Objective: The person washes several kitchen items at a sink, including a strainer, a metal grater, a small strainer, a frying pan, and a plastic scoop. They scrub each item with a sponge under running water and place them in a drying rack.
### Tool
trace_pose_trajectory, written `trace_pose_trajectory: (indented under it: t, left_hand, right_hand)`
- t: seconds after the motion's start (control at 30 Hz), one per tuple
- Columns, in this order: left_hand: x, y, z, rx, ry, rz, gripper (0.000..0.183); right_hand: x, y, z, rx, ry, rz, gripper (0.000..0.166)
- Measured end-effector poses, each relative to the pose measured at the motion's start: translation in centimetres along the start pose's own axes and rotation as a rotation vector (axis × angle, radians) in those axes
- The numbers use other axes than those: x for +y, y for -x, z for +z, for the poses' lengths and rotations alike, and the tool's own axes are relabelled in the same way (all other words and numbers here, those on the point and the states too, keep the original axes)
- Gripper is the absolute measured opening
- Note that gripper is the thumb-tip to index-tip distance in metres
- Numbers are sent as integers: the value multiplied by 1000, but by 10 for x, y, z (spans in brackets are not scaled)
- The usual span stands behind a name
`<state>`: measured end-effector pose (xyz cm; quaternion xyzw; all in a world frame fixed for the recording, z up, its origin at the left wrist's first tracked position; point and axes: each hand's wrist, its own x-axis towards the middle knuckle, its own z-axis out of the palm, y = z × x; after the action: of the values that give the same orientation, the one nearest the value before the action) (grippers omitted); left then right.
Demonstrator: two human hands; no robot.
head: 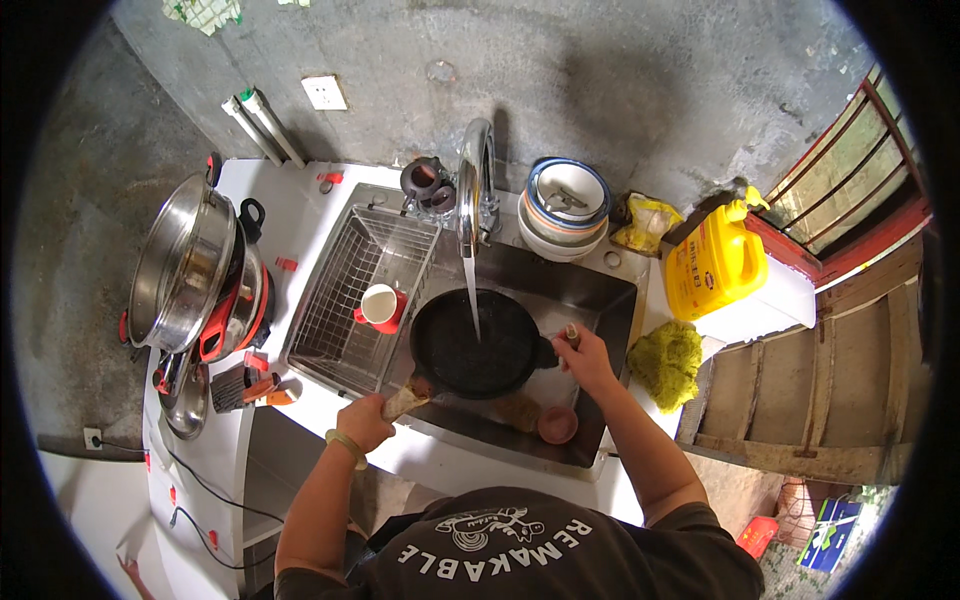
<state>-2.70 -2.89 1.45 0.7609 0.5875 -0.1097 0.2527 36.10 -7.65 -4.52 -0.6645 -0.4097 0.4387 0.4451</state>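
A black cast-iron pan (465, 352) is held over the right basin of a steel sink (626, 277), under water running from a chrome faucet (466, 202). My left hand (365, 422) is closed around the pan's wooden handle (405, 401). On the opposite side, my right hand (585, 358) is by the pan's small side grip, its fingers holding a thin object with a wooden or brass-coloured end (573, 334); what it is cannot be told. A small reddish bowl (557, 425) lies low in the basin. In the wire basket (322, 322) of the left basin is a red mug (382, 307).
Stacked bowls (566, 206), a dark teapot (421, 178) and a yellow bag (646, 223) stand behind the sink. A yellow pump jug (712, 262) and a green cloth (666, 365) are at right. Steel pots (176, 270) and a brush (234, 388) are at left.
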Motion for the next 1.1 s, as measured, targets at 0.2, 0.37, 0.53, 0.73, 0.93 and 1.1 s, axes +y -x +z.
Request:
trace_pose_trajectory:
  t: [0.2, 0.37, 0.53, 0.73, 0.93, 1.1]
  left_hand:
    - [3, -7, 2, -113, -19, -76, 36]
    - [4, -19, 18, -117, -31, -132, 36]
    - [20, -24, 18, -126, 8, -157, 36]
    - [28, -36, 32, -128, 107, -219, 35]
    - [30, -48, 43, -83, 86, -188, 33]
    - [40, -56, 39, -60, 126, -215, 31]
  right_hand:
    - [2, 3, -3, -2, 37, 36, 21]
    - [28, -3, 10, -37, 220, -7, 24]
    - [37, -4, 27, -91, 273, -45, 24]
    - [38, -1, 34, -118, 266, -13, 24]
    - [39, -1, 35, -115, 319, -18, 23]
    - [42, -2, 36, -128, 335, -2, 23]
